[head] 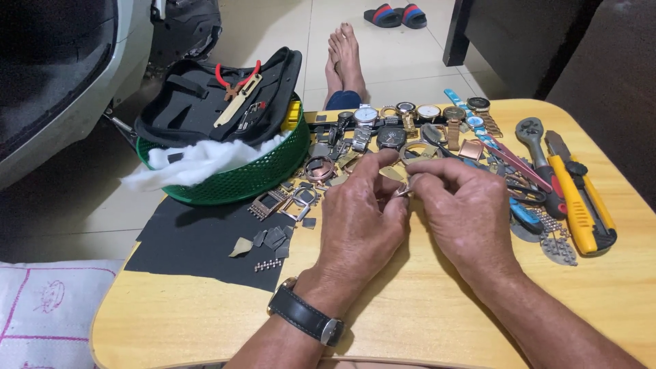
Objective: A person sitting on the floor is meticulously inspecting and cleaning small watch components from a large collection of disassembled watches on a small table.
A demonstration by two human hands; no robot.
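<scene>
Both hands meet over the middle of the wooden table (424, 307). The left hand (359, 219), with a black-strapped wristwatch (306, 318) on its wrist, has its fingers pinched narrow around a small metal part (402, 192), and the right hand (465, 205) pinches the same piece from the 3 o'clock side; what exactly the piece is, I cannot tell, it is too small. A thin pale wedge (391, 173) shows just above the left fingertips.

At 12 o'clock from the hands lies a row of watches (410, 113) and loose watch cases. At 3 o'clock sit a yellow utility knife (581, 198) and a ratchet driver (536, 147), side by side. At 9 o'clock a black sheet (198, 249) carries metal scraps and band links (268, 264). At 10 o'clock stands a green basket (253, 174) holding white cotton and a black tool pouch (212, 96). Bare feet (345, 58) rest on the floor beyond the table.
</scene>
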